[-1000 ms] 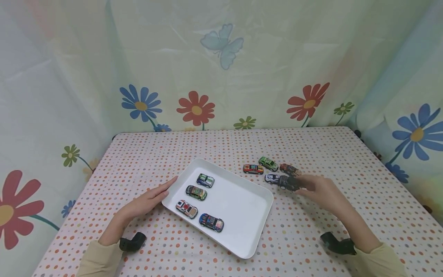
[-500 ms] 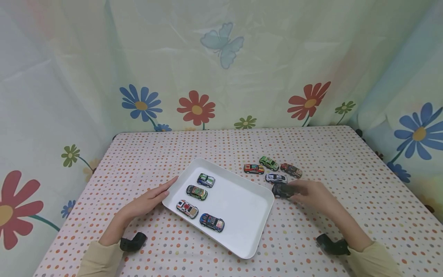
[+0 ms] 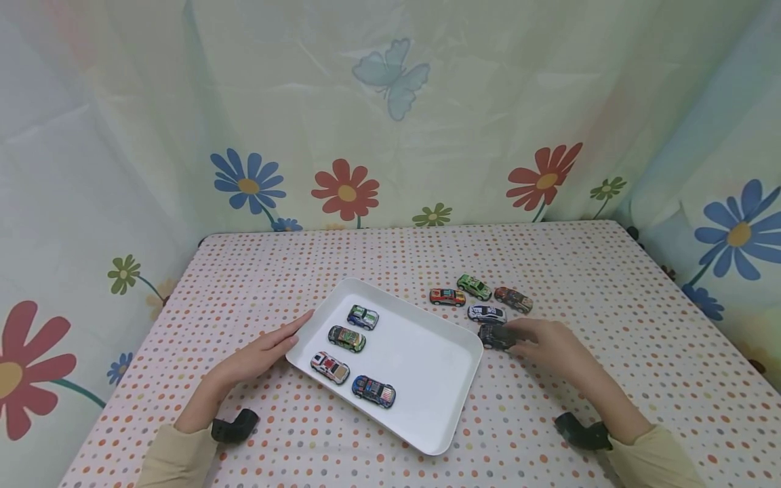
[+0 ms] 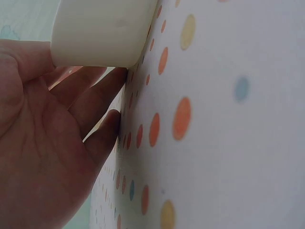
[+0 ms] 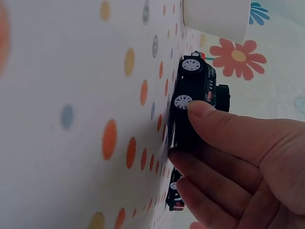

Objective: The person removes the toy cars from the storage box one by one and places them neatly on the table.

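Table [image 3: 390, 251] under a white cloth dotted orange, red and blue; it runs out ahead of both hands to a straight far edge. Behind that edge, a pale green translucent curtain [image 3: 464, 102] printed with flowers: 1 blue and 1 red flower beyond the left hand, 1 red beyond the right, small green ones between. A blue butterfly print [image 3: 392, 78] sits high, centre. Curtain wraps both sides. Light soft, even.
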`<state>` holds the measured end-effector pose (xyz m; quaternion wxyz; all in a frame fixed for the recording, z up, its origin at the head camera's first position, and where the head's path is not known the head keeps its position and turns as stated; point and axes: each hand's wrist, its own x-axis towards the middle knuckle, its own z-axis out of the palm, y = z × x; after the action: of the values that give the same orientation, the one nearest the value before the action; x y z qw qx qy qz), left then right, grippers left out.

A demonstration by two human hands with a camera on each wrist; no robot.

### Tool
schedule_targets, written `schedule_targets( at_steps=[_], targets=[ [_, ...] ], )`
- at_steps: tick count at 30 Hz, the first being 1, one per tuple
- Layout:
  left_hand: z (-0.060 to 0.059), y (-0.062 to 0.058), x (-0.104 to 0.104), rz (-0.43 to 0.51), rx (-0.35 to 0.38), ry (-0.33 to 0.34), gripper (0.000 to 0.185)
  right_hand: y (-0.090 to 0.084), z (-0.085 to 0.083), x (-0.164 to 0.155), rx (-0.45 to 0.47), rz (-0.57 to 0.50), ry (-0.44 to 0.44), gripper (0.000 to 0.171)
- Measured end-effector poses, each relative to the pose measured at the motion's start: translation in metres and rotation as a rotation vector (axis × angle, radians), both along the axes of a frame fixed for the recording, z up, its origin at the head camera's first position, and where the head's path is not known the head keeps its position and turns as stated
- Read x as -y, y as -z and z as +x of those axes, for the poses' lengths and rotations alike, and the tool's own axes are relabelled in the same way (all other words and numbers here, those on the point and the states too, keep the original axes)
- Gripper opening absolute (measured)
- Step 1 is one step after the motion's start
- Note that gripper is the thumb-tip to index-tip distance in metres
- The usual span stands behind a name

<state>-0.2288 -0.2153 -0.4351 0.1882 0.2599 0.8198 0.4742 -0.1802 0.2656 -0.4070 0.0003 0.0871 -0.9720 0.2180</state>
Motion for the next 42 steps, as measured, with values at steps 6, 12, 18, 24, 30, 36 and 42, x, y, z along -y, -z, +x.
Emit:
schedule_targets(
  at_steps=[6,12,18,24,30,36,42],
  targets=[
    [0.001,0.000,0.000,0.003,-0.001,-0.001,0.048,-0.003,0.001,0.002,0.018,0.032,-0.008,0.039],
    [0.001,-0.002,0.000,-0.002,-0.003,-0.003,0.048,-0.011,0.000,-0.003,0.046,0.050,-0.001,0.041],
    [0.002,-0.004,0.000,-0.003,-0.004,0.001,0.048,-0.043,-0.003,-0.009,-0.059,0.057,-0.054,0.040],
    [0.004,-0.006,-0.001,-0.014,-0.013,-0.009,0.048,-0.079,-0.008,0.012,-0.136,0.008,-0.110,0.039],
    [0.004,-0.004,-0.001,-0.003,-0.018,-0.005,0.048,-0.079,-0.013,0.068,-0.202,-0.019,-0.247,0.030],
    [0.002,-0.002,0.000,-0.008,-0.024,-0.004,0.047,-0.060,-0.009,0.127,-0.081,0.031,-0.397,0.029],
    [0.002,-0.002,-0.001,-0.014,-0.035,-0.006,0.047,-0.042,-0.002,0.159,-0.001,0.119,-0.542,0.032]
  ],
)
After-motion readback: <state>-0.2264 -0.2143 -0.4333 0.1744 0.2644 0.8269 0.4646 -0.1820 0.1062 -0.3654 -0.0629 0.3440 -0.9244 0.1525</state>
